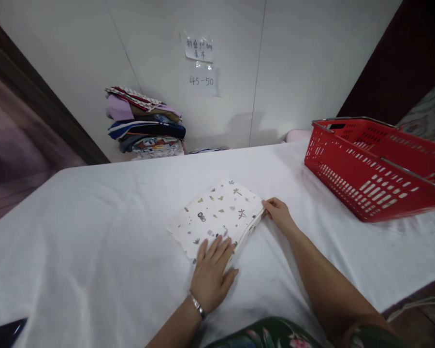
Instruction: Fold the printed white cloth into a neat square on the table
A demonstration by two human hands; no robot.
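A folded white cloth (217, 212) printed with small plants and figures lies at a slant on the white-covered table. My left hand (213, 275), with a silver bracelet at the wrist, rests on its near edge, fingers stretched out over the fabric and thumb apart. At the cloth's right corner, my right hand (278, 213) pinches the folded layers between thumb and fingers. Layered edges show along the side of the cloth that faces right and toward me.
A red plastic basket (369, 179) with metal handles stands on the right of the table (105, 232). Behind the far edge rises a stack of folded fabrics (145, 123) by the wall. A dark flat object (7, 333) lies at the near left corner.
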